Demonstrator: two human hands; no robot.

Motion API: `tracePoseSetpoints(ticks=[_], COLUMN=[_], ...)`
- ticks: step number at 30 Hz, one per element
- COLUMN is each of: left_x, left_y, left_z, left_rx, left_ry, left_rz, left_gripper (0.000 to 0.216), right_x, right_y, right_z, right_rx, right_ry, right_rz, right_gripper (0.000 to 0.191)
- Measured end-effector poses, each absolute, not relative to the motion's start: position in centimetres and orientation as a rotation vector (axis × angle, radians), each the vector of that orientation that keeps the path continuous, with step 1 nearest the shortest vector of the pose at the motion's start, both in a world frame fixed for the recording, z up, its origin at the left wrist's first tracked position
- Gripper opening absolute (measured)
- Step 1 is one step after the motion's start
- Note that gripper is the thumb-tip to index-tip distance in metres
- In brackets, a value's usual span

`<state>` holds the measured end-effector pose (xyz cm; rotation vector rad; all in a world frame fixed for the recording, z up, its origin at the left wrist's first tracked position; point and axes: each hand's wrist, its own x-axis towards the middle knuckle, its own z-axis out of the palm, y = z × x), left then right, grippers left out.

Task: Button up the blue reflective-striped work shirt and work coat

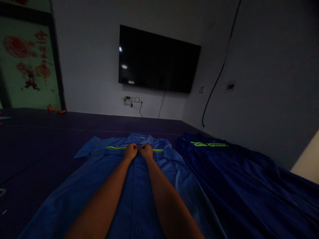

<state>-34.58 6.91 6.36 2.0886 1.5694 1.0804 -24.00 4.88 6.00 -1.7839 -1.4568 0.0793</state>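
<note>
A light blue short-sleeved work shirt [109, 172] lies spread out, its collar pointing away from me and a bright yellow-green stripe across its chest. My left hand [131, 151] and my right hand [146, 151] meet at the front placket, level with that stripe. Both hands have their fingers pinched together on the shirt front, almost touching each other. What exactly lies between the fingertips is too small and dark to make out. Buttons run down the placket below, between my forearms.
To the right lies a dark blue garment [224, 172] with yellow-green stripes. The surface is dark purple [74, 124]. A television [158, 59] hangs on the far wall above sockets [134, 99]. A black cable [219, 73] dangles at the right. Small orange objects [61, 112] sit near the glass door [28, 63].
</note>
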Motion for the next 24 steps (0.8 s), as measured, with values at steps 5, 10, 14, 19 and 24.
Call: tracePoseSetpoints(ticks=[5, 10, 14, 19, 24], left_x=[-34.58, -34.53, -34.51, -34.52, -34.45], left_y=[6.97, 7.01, 6.90, 6.82, 6.95], left_z=[6.28, 6.18, 6.20, 6.29, 6.28], left_rx=[2.090, 2.093, 2.105, 2.133, 2.137], left_ry=[1.578, 1.539, 1.507, 1.463, 1.438], left_rz=[1.082, 1.112, 1.144, 1.171, 1.188], left_gripper=[0.020, 0.019, 0.020, 0.019, 0.017], right_x=[-24.09, -24.07, -24.09, -24.09, -24.12], right_y=[5.27, 5.62, 5.70, 5.64, 5.57], right_z=[5.71, 5.29, 5.13, 5.15, 5.32], right_rx=[-1.768, -1.744, -1.758, -1.749, -1.767], right_ry=[-1.495, -1.519, -1.496, -1.505, -1.493], right_rz=[0.037, -0.038, -0.093, -0.113, -0.110], right_gripper=[0.016, 0.016, 0.016, 0.015, 0.016])
